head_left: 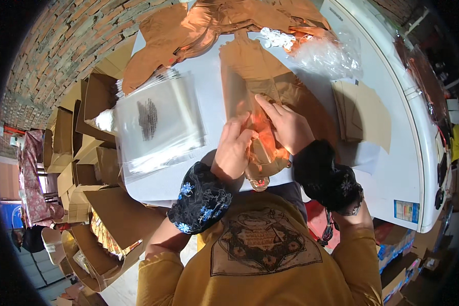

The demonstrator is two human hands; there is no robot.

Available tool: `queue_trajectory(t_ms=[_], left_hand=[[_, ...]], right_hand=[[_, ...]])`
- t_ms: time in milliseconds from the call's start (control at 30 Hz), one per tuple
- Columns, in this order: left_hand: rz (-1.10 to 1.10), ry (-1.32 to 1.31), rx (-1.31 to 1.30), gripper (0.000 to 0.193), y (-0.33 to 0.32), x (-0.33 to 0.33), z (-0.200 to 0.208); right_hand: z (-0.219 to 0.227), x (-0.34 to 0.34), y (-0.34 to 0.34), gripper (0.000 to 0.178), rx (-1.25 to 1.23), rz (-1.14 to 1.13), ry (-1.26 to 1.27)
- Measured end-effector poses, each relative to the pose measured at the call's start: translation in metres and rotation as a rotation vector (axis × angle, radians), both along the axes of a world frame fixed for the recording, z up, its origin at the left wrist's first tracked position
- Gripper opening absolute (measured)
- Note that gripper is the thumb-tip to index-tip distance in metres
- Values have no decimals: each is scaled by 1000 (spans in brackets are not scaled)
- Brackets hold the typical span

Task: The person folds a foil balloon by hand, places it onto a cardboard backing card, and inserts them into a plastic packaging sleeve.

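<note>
A flat copper-orange foil balloon (245,66) lies lengthwise on the white table (209,76), its lower part folded and creased, with a rounded end (260,182) close to the near edge. My left hand (233,145) is closed on the left side of this foil, with thumb and fingers pinched together. Opposite it, my right hand (289,125) rests on the foil with its index finger stretched out flat; its thumb is hard to see. Bright orange reflections between the hands blur the folds there.
More copper foil balloons (204,25) are heaped at the far edge. Left of my hands lies a stack of clear plastic bags (163,122). A crumpled clear bag (331,56), white string (276,38) and tan card sheets (364,112) sit at right. Open cardboard boxes (122,214) crowd the left.
</note>
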State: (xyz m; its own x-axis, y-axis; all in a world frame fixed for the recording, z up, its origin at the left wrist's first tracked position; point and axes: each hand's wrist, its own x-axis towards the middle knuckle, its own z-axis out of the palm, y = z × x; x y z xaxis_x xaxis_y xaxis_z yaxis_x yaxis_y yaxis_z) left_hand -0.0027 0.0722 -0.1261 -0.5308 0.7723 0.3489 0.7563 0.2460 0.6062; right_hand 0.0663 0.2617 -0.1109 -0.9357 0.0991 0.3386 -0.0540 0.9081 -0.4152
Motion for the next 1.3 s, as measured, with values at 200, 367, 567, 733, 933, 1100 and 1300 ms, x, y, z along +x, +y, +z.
queue_trajectory(t_ms=[200,367,567,733,933,1100,1300], left_hand=[[16,116,41,30,-2,-2,-17],[-7,157,-1,33,-1,-2,-16],[-3,166,8,29,-2,-2,-18],[-3,144,31,30,1,-1,-15],[-8,148,35,29,2,-1,-15],[-10,158,19,29,1,-1,-12],[1,247,-62,34,4,-1,1]], right_hand=[[6,1,-3,80,-27,20,19],[4,2,-3,76,-119,31,-11],[0,2,13,49,-345,45,41],[-1,16,34,26,-167,-10,100],[-10,20,41,20,-68,30,64],[-7,20,37,19,-58,27,44],[-5,19,39,18,-29,33,-10]])
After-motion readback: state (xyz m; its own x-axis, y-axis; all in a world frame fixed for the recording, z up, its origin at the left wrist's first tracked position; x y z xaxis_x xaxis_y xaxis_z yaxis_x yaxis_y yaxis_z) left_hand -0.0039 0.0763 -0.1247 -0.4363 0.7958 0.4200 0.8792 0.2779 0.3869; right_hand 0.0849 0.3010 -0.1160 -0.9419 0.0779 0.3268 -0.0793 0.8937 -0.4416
